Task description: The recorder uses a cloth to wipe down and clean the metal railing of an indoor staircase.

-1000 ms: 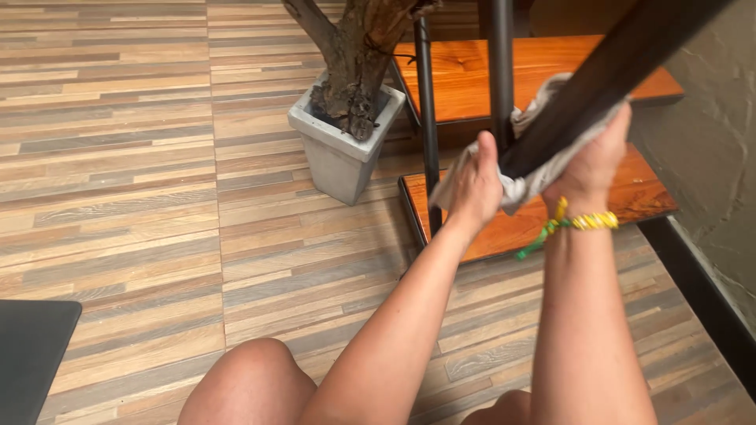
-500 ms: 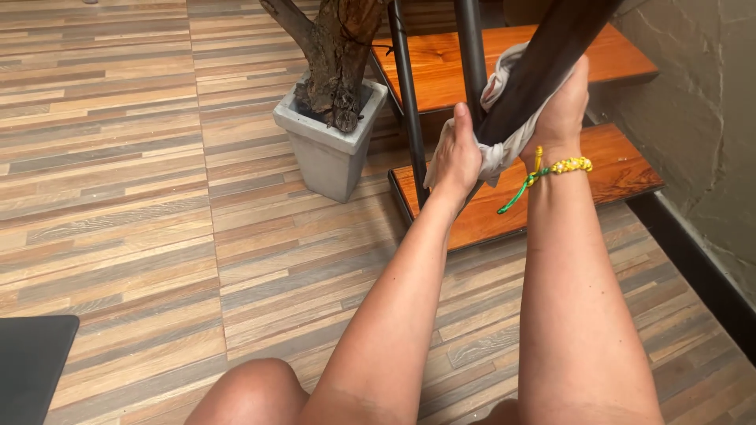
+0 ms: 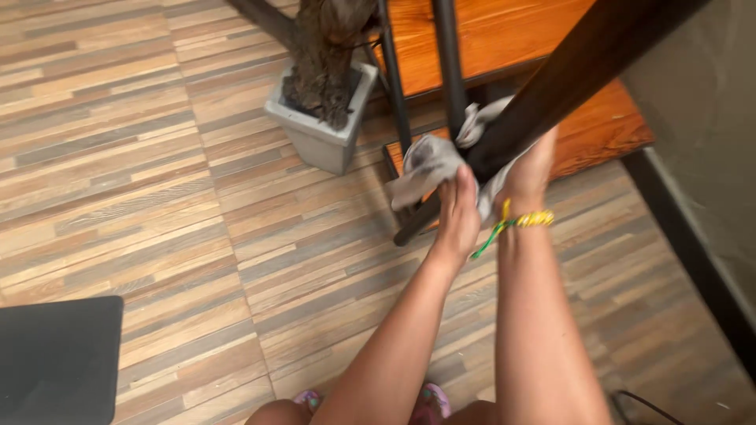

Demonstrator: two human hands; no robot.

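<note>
Both hands, left hand (image 3: pixel 457 212) and right hand (image 3: pixel 529 169), clamped on a grey cloth (image 3: pixel 429 161) around the dark pole (image 3: pixel 567 79); a loosened grip could drop the cloth toward the planter (image 3: pixel 319 134) at 9 o'clock.

The cloth (image 3: pixel 429 161) is wrapped around the slanted bar (image 3: pixel 551 94), between 2 hands. The planter (image 3: pixel 319 134) is set left of it, the wooden shelves (image 3: pixel 504 35) behind.

Both forearms are showing bare, sleeveless; the right wrist is wearing a yellow beaded bracelet (image 3: pixel 534 219) trailing green cord toward 7 o'clock
</note>
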